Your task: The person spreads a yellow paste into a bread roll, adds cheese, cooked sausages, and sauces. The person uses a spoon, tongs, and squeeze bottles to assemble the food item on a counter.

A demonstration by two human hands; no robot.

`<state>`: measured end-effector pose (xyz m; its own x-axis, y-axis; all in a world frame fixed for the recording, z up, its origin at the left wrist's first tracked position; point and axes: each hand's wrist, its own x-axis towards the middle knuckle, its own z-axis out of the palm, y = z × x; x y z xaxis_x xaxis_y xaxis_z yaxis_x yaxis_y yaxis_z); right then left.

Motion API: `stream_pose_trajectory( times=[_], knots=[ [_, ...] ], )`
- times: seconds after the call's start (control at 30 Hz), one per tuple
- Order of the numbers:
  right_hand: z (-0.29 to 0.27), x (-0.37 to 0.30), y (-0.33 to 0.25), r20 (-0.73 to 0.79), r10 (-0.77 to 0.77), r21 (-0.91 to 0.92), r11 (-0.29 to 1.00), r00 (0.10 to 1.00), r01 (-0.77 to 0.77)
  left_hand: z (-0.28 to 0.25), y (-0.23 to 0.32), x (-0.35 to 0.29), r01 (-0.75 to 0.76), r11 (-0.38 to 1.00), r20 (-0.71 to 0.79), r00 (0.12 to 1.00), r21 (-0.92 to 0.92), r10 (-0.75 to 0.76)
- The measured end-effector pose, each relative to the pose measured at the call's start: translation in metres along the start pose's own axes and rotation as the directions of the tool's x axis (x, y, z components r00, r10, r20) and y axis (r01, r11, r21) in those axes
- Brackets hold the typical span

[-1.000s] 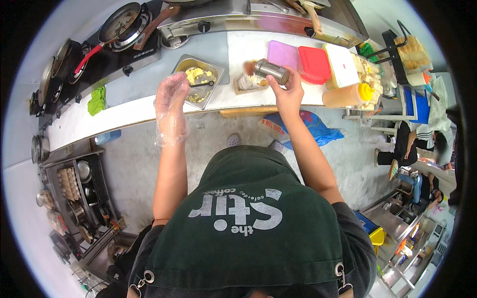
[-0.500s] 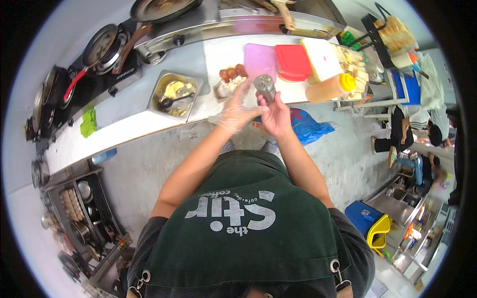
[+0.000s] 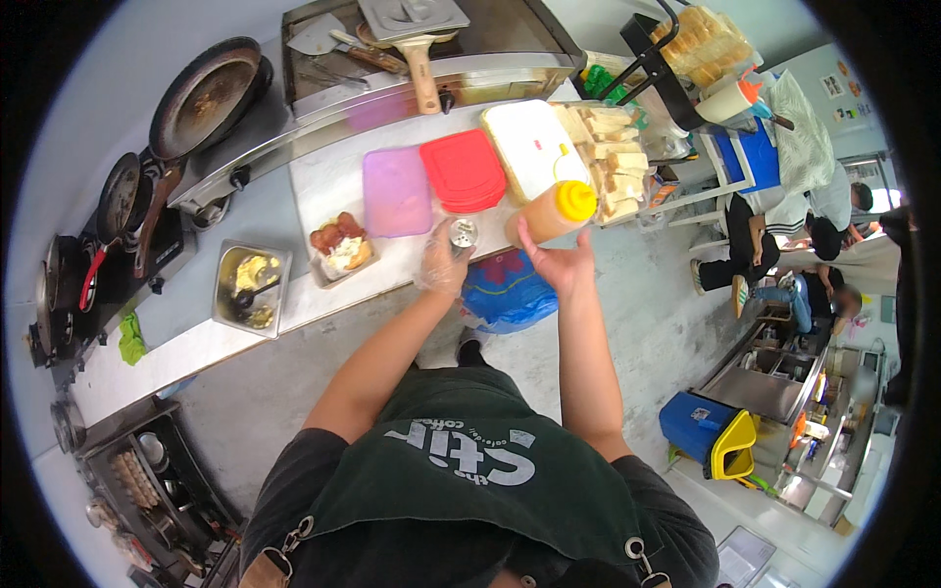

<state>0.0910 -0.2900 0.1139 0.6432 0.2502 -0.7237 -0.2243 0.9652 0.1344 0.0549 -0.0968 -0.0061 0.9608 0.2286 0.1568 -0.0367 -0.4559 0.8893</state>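
My left hand (image 3: 443,267), in a clear plastic glove, is closed around a metal shaker (image 3: 464,233) with a perforated top. My bare right hand (image 3: 561,263) is at the base of a squeeze bottle (image 3: 542,215) with a yellow cap and pale orange contents. Its thumb and fingers are spread, and whether they press on the bottle I cannot make out. Left of the shaker, a small paper tray (image 3: 345,268) holds browned meat pieces and a white creamy topping. Farther left, a metal pan (image 3: 223,294) contains a yellow mash and a black scoop.
Behind my hands lie a purple board (image 3: 396,196), a red-lidded container (image 3: 463,169) and a white-lidded container (image 3: 532,147). Cut bread (image 3: 618,162) sits at the right end of the counter. A blue plastic bag (image 3: 512,294) is below the front edge. Frying pans (image 3: 208,98) stand back left.
The shaker has passed from my right hand to my left. My right hand has moved right to the squeeze bottle. The view has shifted toward the right end of the counter.
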Motion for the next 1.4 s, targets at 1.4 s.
stream_pose_trajectory(
  times=[1.4],
  knots=[
    [0.112, -0.084, 0.255, 0.989, 0.007, -0.143, 0.243, 0.146, 0.959, -0.314, -0.004, -0.16, 0.188, 0.865, -0.527, 0.726, -0.466, -0.442]
  ],
)
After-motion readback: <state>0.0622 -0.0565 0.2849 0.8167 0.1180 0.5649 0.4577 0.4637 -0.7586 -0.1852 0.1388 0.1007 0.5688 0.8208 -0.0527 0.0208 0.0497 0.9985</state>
